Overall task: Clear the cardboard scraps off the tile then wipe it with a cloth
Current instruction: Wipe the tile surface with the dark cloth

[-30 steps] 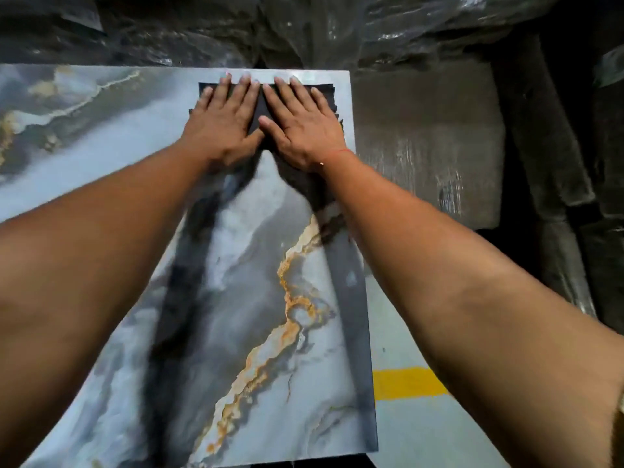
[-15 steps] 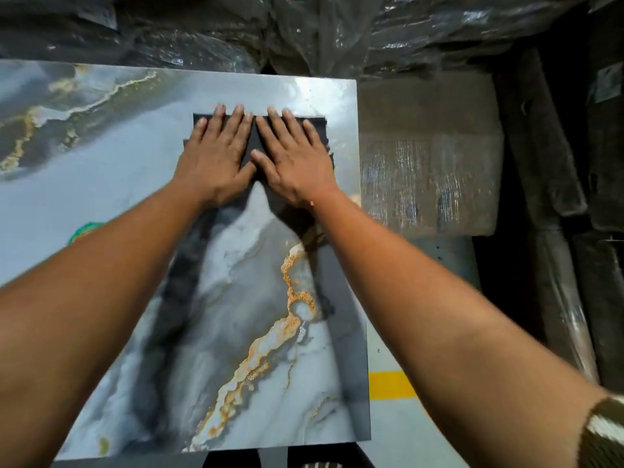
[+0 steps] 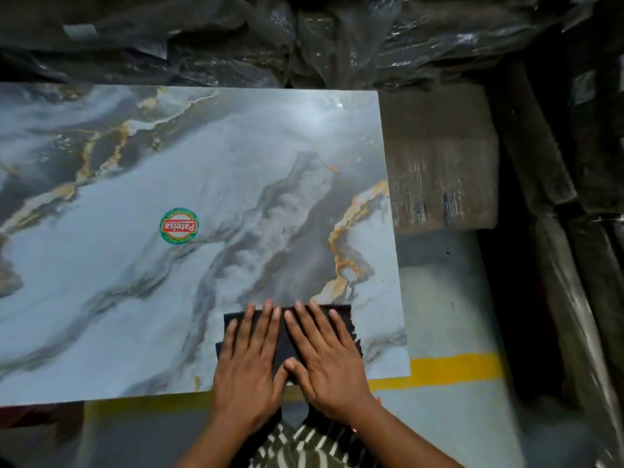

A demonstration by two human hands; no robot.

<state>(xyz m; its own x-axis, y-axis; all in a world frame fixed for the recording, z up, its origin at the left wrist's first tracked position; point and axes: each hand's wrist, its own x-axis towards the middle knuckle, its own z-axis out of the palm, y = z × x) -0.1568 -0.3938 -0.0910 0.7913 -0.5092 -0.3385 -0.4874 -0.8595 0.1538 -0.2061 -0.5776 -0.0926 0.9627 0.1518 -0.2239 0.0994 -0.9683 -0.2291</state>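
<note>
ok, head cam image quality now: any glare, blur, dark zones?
Head view: soft glare patch on the tile near its far right corner; plastic-wrapped stacks behind are dim, with small highlights; both hands on the dark cloth fairly sharp; wide-angle bowing at tile edges.

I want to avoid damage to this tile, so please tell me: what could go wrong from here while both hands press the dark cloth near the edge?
1. The cloth lies at the marble-pattern tile's near right corner; another pull may drag it off the edge.
2. The left hand and right hand press flat there, which might tip or shift the tile.
3. The round sticker could be missed or peeled.
</note>
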